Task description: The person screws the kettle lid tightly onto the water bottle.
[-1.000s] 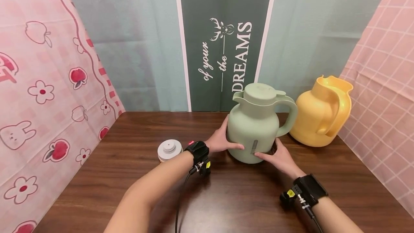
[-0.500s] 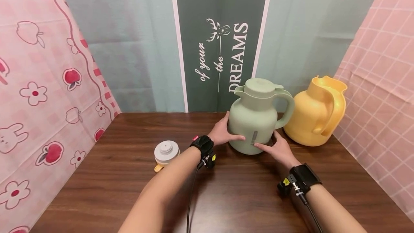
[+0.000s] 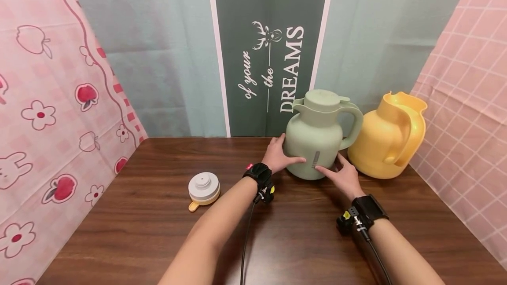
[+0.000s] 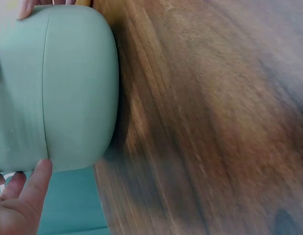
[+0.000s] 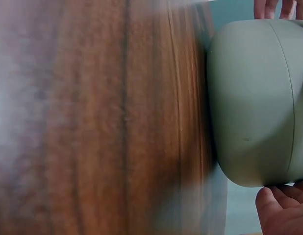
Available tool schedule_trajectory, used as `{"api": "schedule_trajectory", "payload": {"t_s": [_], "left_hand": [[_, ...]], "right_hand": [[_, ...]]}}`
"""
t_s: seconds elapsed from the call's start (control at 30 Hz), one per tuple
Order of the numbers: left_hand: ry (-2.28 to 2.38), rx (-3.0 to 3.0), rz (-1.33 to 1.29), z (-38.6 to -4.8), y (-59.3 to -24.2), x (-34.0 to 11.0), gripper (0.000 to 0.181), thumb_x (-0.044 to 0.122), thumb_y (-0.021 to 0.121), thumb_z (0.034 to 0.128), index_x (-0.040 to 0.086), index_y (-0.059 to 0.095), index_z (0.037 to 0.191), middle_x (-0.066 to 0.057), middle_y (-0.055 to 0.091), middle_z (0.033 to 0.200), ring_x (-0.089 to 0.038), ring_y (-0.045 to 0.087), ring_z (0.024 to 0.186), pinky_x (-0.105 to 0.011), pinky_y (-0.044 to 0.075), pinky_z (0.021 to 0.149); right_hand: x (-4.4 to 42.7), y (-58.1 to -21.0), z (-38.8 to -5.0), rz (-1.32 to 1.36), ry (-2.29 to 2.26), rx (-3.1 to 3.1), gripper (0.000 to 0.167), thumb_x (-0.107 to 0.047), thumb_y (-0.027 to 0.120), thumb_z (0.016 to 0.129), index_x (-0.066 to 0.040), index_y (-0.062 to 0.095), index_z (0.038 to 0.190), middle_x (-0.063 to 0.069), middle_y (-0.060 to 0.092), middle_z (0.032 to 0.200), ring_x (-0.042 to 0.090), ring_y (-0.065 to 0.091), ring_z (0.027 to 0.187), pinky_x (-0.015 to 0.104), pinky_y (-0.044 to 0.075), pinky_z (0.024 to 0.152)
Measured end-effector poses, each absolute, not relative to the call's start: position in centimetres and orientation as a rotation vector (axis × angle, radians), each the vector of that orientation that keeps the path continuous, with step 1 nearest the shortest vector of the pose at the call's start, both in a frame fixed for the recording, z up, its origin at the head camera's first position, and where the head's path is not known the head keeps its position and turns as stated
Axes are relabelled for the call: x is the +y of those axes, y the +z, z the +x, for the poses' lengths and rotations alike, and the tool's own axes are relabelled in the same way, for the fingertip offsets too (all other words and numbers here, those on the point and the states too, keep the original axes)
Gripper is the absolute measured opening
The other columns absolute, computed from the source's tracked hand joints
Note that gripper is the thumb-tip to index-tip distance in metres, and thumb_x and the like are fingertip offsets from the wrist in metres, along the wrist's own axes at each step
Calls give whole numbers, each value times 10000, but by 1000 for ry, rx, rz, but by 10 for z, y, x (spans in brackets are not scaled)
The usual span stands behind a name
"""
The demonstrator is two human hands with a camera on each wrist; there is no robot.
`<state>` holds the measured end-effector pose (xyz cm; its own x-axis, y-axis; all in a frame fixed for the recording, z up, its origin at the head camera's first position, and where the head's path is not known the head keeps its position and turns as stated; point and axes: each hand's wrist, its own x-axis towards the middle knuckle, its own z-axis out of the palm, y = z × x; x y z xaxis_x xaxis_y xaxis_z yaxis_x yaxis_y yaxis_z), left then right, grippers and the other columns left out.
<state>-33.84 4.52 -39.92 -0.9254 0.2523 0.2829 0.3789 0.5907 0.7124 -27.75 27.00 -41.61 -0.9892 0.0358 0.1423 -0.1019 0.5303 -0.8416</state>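
My left hand (image 3: 279,156) and right hand (image 3: 344,177) clasp the green jug (image 3: 314,136) low on opposite flanks, presumably to balance its broad body between them, its handle (image 3: 356,126) unheld; it is upright at the far side of the wooden table (image 3: 130,232), just beside the yellow jug (image 3: 376,144); whether it rests there I cannot tell. A white-and-yellow lid (image 3: 204,188) lies well apart, to the left.

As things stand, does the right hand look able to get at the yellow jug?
Probably yes, once it lets go: the right hand holds the green thermal jug, but the yellow jug stands close by, with nothing visible blocking its near side.
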Motion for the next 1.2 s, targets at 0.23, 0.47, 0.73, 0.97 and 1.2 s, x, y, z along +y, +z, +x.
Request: {"api": "schedule_trajectory", "payload": {"t_s": [0.23, 0.47, 0.73, 0.97, 1.2], "left_hand": [[-1397, -2611, -482, -342, -397, 53, 928, 450, 827, 689, 65, 345, 1382, -103, 514, 1308, -203, 523, 1158, -328, 457, 923], [-1387, -2646, -449, -345, -397, 57, 847, 423, 776, 768, 83, 345, 1413, -91, 514, 1332, -198, 522, 1171, -325, 450, 935], [-1326, -2690, -523, -350, -403, 57, 847, 333, 723, 848, 68, 249, 1498, -170, 433, 1330, -259, 572, 1084, -305, 473, 906], [-1390, -2683, -596, -353, -403, 57, 844, 327, 725, 848, 62, 255, 1497, -177, 426, 1388, -279, 549, 1156, -322, 471, 921], [-1437, -2702, -620, -353, -406, 59, 908, 327, 751, 823, 100, 210, 1516, -115, 364, 1477, -259, 496, 1235, -312, 440, 961]], "right_hand": [[270, -418, -288, 0, 1382, -2586, 964, -473, 726, 802, -86, 203, 1515, 192, 252, 1516, 408, 315, 1333, 502, 347, 1025], [270, -418, -299, -5, 1316, -2577, 960, -504, 719, 796, -70, 236, 1502, 237, 317, 1472, 405, 337, 1321, 518, 352, 1009], [268, -421, -309, -53, 1282, -2508, 871, -460, 741, 794, -43, 349, 1451, 233, 404, 1418, 380, 430, 1260, 500, 399, 963], [268, -421, -317, -82, 1256, -2479, 863, -459, 744, 791, -16, 376, 1432, 231, 445, 1384, 356, 541, 1110, 466, 433, 912], [272, -421, -323, -40, 1176, -2495, 795, -440, 744, 798, -3, 453, 1394, 249, 553, 1264, 328, 577, 928, 405, 441, 793]]}}
